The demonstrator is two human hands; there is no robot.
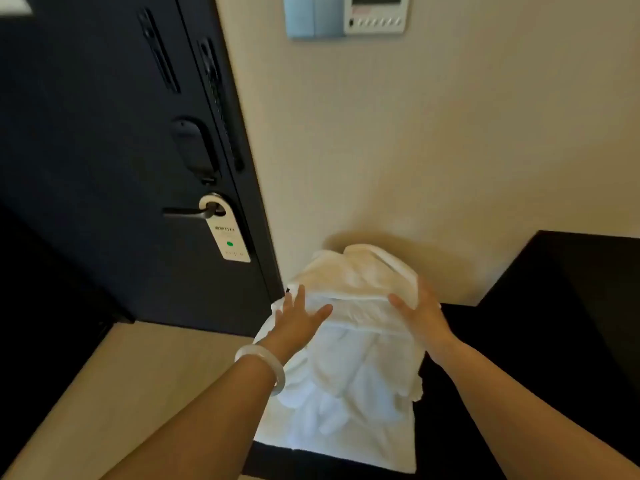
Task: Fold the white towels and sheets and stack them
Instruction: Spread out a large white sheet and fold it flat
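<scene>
As it fills most of the view, wall (pixel 450 133): cream, painted, plain; rises behind the linen.
Door: dark navy door (pixel 86 150), closed, left of the wall; two long vertical slots near its right edge.
Counter: black flat-topped counter (pixel 554 323), lower right, against the wall; carries the linen.
Floor: beige floor (pixel 138 375), lower left, at the foot of the door.
Linen: pile of white towels and sheets (pixel 363 375) on the counter's left end, against the wall; top layers folded, lower cloth rumpled and hanging over the near edge.
Left hand (pixel 298 320): fingers straight and spread, laid flat on the pile's upper left part; nothing gripped.
Right hand (pixel 420 313): set against the upper right side of the pile, thumb spread wide over the top fold, fingers lying fairly straight along the edge; no pinch seen.
Lock: black box-shaped lock housing (pixel 194 150) on the door, above a dark lever handle (pixel 183 213).
Wall units: pale blue box (pixel 311 15) and, just beside it, white control panel (pixel 377 12) with a row of small buttons; red marking, too blurred to read.
Hanger: white card door hanger (pixel 227 233) looped on the lever; one line of characters, unreadable; green dot below it.
Bracelet: translucent white bangle (pixel 266 365) on the left wrist.
</scene>
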